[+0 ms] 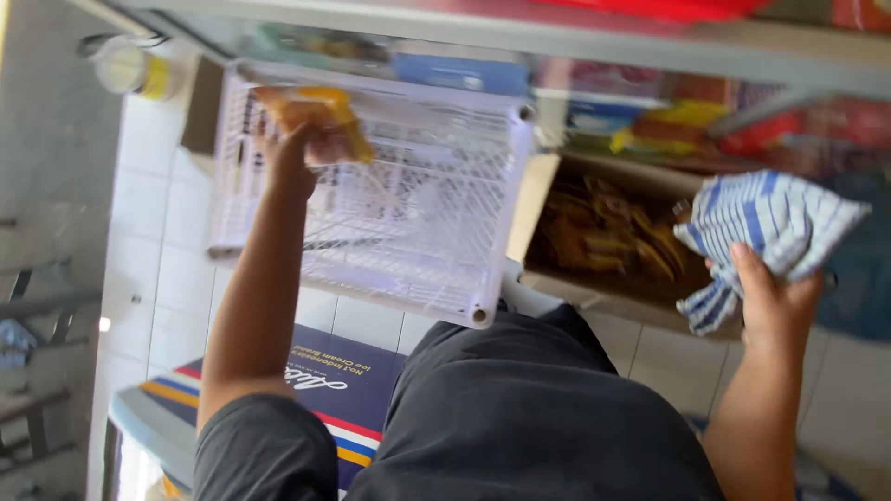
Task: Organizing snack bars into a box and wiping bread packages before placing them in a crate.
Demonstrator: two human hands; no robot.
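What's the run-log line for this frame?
left hand: holds yellow packet over white wire rack | right hand: grips blue-striped cloth | cardboard box: beside rack

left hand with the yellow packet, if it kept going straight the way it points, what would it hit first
Probably the white wire rack: the left hand, holding the yellow packet, already reaches over it. Depth is unclear in the blur.

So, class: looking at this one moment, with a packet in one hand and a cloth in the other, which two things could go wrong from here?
1. The left hand grips the yellow snack packet over the white wire rack; squeezed or caught on the wires, it might crush or tear.
2. The right hand holds the blue-striped cloth bunched above the open cardboard box of yellowish packets; a loose end could perhaps drag across them.
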